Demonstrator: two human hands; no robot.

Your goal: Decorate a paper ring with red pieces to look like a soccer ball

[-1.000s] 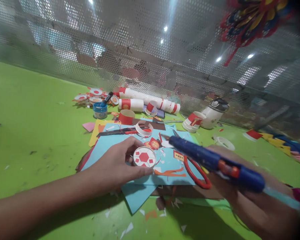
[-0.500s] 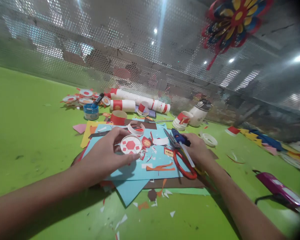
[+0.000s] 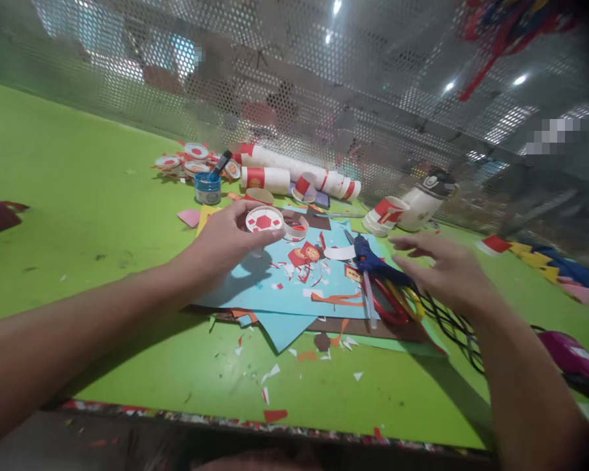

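Observation:
My left hand (image 3: 226,245) holds a round white paper disc (image 3: 264,221) with red shapes on it, gripped at its edge above the blue paper. My right hand (image 3: 439,265) is raised with its fingers apart and nothing in them. Just left of it a blue glue gun (image 3: 373,260) lies over red-handled scissors (image 3: 395,307), a clear glue stick (image 3: 370,297) showing below. Light blue sheets (image 3: 255,294) bear red and white scraps, a white strip (image 3: 340,253) and an orange strip (image 3: 336,299). Behind the disc is a white paper ring (image 3: 296,226).
White and red paper rolls (image 3: 265,180), a blue-lidded jar (image 3: 207,190) and decorated discs (image 3: 196,152) stand at the back. A paper cup (image 3: 383,216) touches a white bottle (image 3: 425,201). A purple device (image 3: 576,356) lies at right; the table's front edge (image 3: 186,418) shows below.
My right hand has let go of the glue gun and moved right, its fingers opened. My left hand still holds the disc, now a little higher. The view has shifted, showing the front edge.

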